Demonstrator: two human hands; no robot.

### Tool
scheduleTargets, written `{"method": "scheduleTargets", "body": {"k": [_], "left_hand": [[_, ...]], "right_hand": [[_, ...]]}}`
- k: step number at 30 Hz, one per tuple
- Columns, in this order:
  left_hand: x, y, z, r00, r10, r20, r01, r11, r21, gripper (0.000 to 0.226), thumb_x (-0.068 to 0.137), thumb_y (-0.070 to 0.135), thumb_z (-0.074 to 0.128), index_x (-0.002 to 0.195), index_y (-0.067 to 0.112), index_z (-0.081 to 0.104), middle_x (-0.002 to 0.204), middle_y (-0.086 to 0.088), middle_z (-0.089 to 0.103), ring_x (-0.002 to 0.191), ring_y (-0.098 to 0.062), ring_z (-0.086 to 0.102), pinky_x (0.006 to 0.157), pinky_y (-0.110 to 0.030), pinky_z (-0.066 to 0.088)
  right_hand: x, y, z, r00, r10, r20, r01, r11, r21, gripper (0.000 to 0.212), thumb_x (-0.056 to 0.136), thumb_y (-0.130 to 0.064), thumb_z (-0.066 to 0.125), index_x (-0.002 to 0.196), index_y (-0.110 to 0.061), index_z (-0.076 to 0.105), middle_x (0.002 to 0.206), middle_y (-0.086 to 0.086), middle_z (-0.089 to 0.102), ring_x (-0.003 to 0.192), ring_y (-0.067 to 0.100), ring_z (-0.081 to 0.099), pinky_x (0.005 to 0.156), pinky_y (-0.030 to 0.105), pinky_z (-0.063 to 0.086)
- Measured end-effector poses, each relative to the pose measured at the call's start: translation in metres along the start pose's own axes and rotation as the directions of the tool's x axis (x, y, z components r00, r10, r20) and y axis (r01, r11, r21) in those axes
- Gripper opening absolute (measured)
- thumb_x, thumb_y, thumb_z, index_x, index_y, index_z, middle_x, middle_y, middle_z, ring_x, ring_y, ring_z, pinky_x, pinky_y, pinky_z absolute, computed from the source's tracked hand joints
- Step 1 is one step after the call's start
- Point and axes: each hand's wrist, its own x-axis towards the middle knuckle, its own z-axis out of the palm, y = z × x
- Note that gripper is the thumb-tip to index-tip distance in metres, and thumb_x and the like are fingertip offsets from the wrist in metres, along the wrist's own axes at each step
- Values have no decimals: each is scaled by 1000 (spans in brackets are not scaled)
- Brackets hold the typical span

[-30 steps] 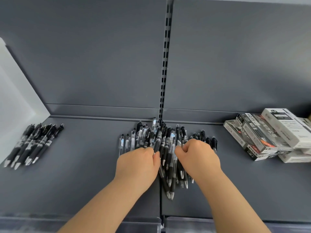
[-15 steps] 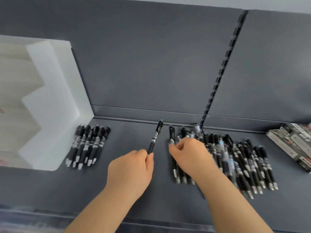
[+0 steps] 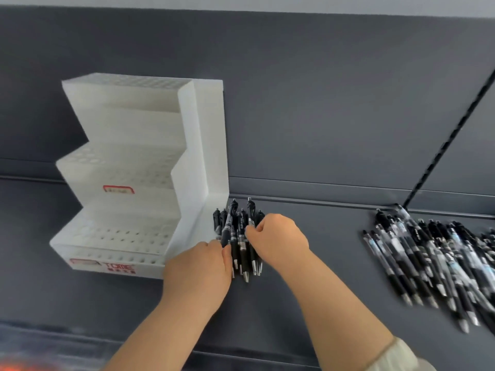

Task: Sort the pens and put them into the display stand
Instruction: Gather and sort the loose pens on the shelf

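A white stepped display stand (image 3: 139,170) with rows of holes stands on the grey shelf at the left. Just right of its base lies a small row of black pens (image 3: 242,253). My left hand (image 3: 201,266) pinches a black pen (image 3: 227,226) that points away from me over this row. My right hand (image 3: 278,239) pinches another black pen (image 3: 250,212) at the row's right side. A large loose pile of black and clear pens (image 3: 434,261) lies far to the right.
The grey shelf (image 3: 308,277) ends in a front lip near the bottom of the view. A dark back panel with a slotted upright (image 3: 450,137) rises behind. The stand's holes hold no pens.
The view has swung left. Both hands moved from the big pile to the small row beside the stand, each carrying a black pen. The stand is now fully in view.
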Motion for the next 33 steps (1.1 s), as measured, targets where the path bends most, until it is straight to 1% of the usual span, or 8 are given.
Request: {"method": "scheduleTargets", "body": {"k": [6,10,19,23,27,29,31,33], "left_hand": [[4,-21,9,992,88,94,-91,996,27,40,98,54,21,81,22,39,65,8,33,63,-15,44,46,-25,23],[9,-22,3,989,116,92,-116,993,-14,43,94,60,26,81,20,38,66,8,32,64,-15,43,47,-25,25],[15,5,-5,977,212,-35,-214,975,-56,37,97,54,22,84,24,38,69,9,33,65,-12,43,45,-24,22],[16,27,-5,959,232,-160,-249,963,-99,32,98,48,30,85,23,45,75,8,41,62,-14,42,43,-25,16],[16,59,-7,946,254,-200,-281,953,-117,28,98,44,32,96,22,49,84,7,51,73,-15,53,53,-27,32],[18,80,-8,934,282,-218,-310,945,-107,22,93,40,49,87,20,52,77,5,56,65,-17,57,45,-26,26],[20,104,-7,933,304,-191,-323,943,-78,25,79,35,70,69,17,55,58,3,53,47,-18,53,41,-19,7],[17,131,-2,941,295,-168,-307,950,-48,26,76,34,72,66,17,55,55,3,51,44,-18,52,44,-19,1]], "right_hand": [[5,-14,19,999,43,-27,-45,997,-67,47,91,-37,46,52,-17,29,48,-2,29,41,18,27,42,21,23],[6,-13,19,996,70,-53,-75,993,-89,46,91,-39,45,53,-18,30,48,-3,31,41,18,28,42,21,23],[-2,7,7,989,111,-93,-120,988,-93,40,89,-36,46,56,-17,33,51,-3,35,44,17,31,43,22,24],[-10,25,-8,987,120,-110,-133,984,-115,42,91,-39,45,58,-18,31,53,-3,36,45,17,31,43,23,23],[-17,51,-30,987,83,-137,-101,987,-128,39,93,-42,45,63,-16,41,55,-4,44,48,16,40,43,23,28],[-22,68,-43,988,58,-143,-78,987,-140,37,93,-44,44,69,-16,48,59,-4,50,53,17,48,45,24,33],[-27,87,-57,989,36,-145,-58,987,-153,34,94,-46,44,81,-16,55,71,-3,59,66,19,57,53,26,42],[-34,110,-72,989,16,-144,-40,985,-169,33,94,-47,44,93,-17,57,85,-2,64,78,19,61,62,28,47]]}}
